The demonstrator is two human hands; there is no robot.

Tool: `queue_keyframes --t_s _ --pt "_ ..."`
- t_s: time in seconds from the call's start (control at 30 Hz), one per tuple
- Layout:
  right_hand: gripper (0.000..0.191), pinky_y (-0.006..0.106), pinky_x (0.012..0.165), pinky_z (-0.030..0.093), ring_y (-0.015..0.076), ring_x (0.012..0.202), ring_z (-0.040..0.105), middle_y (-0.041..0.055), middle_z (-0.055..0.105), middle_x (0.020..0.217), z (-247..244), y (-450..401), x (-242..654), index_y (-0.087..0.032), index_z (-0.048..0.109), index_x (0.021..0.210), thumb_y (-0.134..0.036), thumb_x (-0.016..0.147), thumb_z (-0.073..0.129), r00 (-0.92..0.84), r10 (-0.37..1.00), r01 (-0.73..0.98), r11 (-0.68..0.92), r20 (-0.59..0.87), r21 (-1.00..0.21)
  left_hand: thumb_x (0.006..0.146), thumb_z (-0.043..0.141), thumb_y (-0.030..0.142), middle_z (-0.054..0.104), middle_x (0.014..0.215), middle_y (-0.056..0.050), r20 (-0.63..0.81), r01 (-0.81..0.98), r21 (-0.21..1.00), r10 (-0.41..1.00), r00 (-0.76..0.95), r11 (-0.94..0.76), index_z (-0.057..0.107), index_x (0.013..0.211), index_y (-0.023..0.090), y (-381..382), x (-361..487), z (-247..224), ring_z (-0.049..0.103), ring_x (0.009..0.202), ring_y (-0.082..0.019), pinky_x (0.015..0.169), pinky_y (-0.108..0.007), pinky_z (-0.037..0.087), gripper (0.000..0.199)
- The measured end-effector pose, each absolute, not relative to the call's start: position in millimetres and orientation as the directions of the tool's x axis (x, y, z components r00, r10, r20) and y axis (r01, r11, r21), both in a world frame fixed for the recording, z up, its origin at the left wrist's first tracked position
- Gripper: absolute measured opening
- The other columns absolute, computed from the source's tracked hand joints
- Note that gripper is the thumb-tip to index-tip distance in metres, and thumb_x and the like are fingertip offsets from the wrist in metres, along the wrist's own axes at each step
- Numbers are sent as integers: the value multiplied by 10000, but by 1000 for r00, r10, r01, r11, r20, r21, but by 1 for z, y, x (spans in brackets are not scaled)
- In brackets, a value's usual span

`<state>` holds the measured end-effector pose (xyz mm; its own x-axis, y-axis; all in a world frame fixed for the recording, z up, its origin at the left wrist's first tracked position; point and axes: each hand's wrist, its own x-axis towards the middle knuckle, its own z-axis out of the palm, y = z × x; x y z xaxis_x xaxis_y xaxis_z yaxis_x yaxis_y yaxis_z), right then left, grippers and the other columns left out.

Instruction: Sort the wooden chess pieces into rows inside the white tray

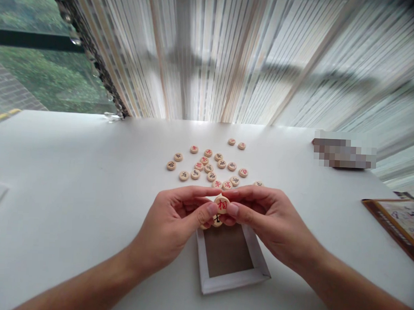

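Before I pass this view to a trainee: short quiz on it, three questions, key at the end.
1. The upper xiangqi piece, between the thumbs of the left hand and right hand, bears a character in: a) black b) red c) green?
2. True or false: scattered pieces lie beyond the hands, toward the string curtain.
3. Fill in: the white-rimmed box has a ___ floor.

Key: 1 b; 2 true; 3 brown.
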<state>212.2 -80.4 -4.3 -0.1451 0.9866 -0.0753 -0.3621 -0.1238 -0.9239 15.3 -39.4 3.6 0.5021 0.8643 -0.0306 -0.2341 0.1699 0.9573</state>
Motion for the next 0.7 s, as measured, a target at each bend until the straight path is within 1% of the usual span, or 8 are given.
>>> queue_keyframes --t_s 0.1,0.17,0.3,0.37,0.43,0.53,0.6,0.7 --pt "207 196 726 668 137 755 801 47 854 874 -4 -80 212 -224 881 1012 -210 817 946 -140 988 -366 -119 -72 -923 816 941 234 848 792 -37 -50 -257 943 856 515 210 868 1096 195 -39 16 3 791 691 -119 680 -142 642 293" --pt "230 205 703 668 138 727 789 53 853 864 -2 -80 211 -209 880 994 -213 782 969 -124 989 -357 -117 -77 -927 815 939 213 854 808 -36 -39 -267 941 850 525 208 869 1101 203 -40 16 2 800 697 -126 695 -155 657 295" --pt "331 227 643 665 139 655 755 57 839 821 2 -79 209 -177 876 928 -221 643 1039 -98 986 -337 -160 -135 -928 856 898 193 874 923 -46 20 -241 962 846 532 129 867 1134 225 -43 14 -1 833 790 -160 774 -197 686 281" --pt "384 217 613 654 140 648 748 48 829 806 3 -79 208 -170 868 893 -207 566 1066 -93 980 -334 -198 -177 -921 884 866 166 876 963 -40 75 -193 981 850 521 32 863 1155 240 -45 14 -2 839 842 -164 813 -200 684 281" --pt "411 202 580 634 136 635 737 33 810 764 4 -79 207 -162 848 858 -200 519 1080 -87 972 -331 -235 -218 -914 897 837 120 876 974 -31 160 -126 986 848 506 -112 863 1158 249 -46 12 -4 834 851 -155 808 -188 675 292" --pt "418 178 523 590 113 577 689 13 774 685 4 -80 206 -149 795 771 -197 480 1090 -83 961 -319 -275 -263 -907 874 831 65 872 941 -26 326 -25 933 816 478 -358 865 1147 227 -47 11 -5 811 795 -139 757 -173 651 319" --pt "410 159 488 557 96 542 655 13 760 651 4 -81 205 -139 764 720 -205 482 1091 -104 956 -321 -292 -273 -901 859 834 45 870 927 -27 406 23 881 781 474 -472 864 1141 211 -47 11 -4 801 775 -139 744 -179 635 329" --pt "374 147 450 529 85 489 623 10 739 594 3 -83 204 -134 747 695 -238 551 1076 -169 949 -345 -309 -265 -886 857 831 33 870 929 -34 471 39 830 738 484 -556 858 1130 200 -48 11 -3 803 778 -149 748 -201 621 321"
